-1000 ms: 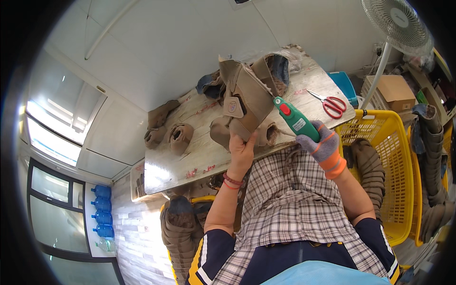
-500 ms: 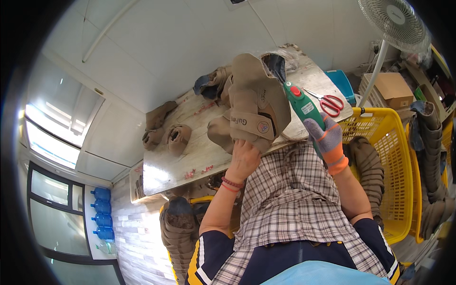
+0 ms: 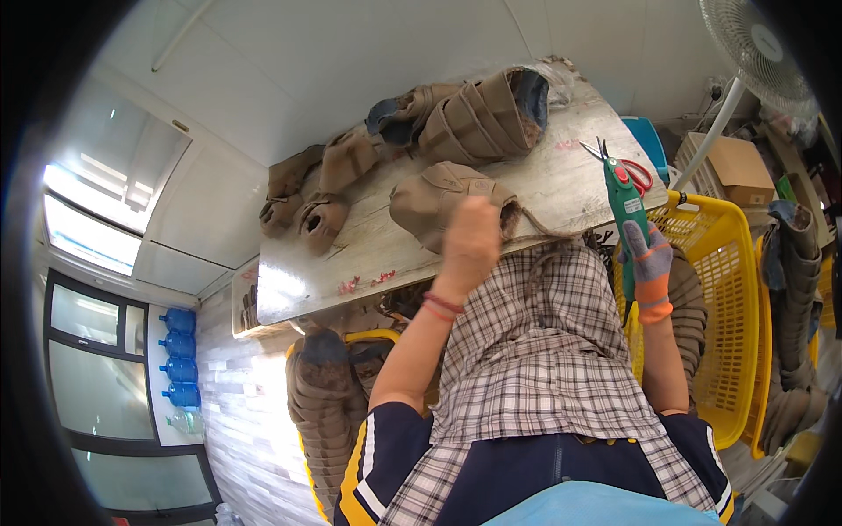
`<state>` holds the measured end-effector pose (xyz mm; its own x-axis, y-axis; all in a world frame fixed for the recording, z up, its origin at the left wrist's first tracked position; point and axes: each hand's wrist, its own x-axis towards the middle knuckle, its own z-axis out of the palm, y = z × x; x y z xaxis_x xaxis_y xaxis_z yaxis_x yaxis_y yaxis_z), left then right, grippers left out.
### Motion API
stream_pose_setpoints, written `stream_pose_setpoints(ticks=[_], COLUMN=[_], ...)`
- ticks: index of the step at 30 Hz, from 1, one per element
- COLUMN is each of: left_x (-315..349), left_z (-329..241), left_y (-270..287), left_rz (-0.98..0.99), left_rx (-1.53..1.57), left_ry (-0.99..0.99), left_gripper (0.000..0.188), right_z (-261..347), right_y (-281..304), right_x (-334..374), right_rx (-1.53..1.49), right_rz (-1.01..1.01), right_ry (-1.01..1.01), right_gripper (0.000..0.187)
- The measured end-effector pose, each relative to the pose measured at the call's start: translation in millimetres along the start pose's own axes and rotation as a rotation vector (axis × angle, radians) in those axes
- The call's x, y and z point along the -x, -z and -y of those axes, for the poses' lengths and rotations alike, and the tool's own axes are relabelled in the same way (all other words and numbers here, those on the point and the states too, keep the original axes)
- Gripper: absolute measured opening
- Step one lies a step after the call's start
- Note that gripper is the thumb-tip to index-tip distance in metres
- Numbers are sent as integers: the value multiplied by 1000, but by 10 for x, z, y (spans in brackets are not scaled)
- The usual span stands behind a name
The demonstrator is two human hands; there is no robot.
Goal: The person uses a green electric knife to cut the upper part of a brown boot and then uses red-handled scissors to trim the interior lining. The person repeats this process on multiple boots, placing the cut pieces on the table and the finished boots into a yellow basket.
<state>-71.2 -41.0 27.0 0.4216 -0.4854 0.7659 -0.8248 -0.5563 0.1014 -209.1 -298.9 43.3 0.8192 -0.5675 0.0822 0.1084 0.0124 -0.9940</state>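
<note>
My gloved right hand (image 3: pixel 649 258) is closed around a green hand-held power tool (image 3: pixel 625 209) with a red button, held upright at the table's right end. Behind the tool, red-handled scissors (image 3: pixel 642 178) are partly hidden. My bare left hand (image 3: pixel 472 245) is smeared by motion in front of a tan shoe upper (image 3: pixel 438 197) near the table's front edge. Its fingers are too blurred to show whether they grip the upper. Just beyond, a nested stack of tan uppers (image 3: pixel 478 118) lies on its side, dark blue lining showing at its right end.
Several more uppers (image 3: pixel 349 159) lie on the left half of the worn table (image 3: pixel 395 272). To the right stand a yellow basket (image 3: pixel 732 333) with stacked uppers and a fan (image 3: pixel 756 44). Another stack (image 3: pixel 320 412) rises below the table at left.
The tan upper my left hand held up over the table is no longer raised. My right hand has moved right and down with the power tool, away from the uppers.
</note>
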Motion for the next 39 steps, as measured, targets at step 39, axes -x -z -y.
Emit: stream_pose_setpoints(ticks=[39], left_x=[990], left_z=[505], left_y=[-20], left_rz=[-190], left_rx=[1319], left_ry=[1354], left_gripper=[47], right_z=[-431], right_y=[317], right_x=[316], right_rx=[212], right_rz=[62], right_ry=[-82], right_gripper=[38])
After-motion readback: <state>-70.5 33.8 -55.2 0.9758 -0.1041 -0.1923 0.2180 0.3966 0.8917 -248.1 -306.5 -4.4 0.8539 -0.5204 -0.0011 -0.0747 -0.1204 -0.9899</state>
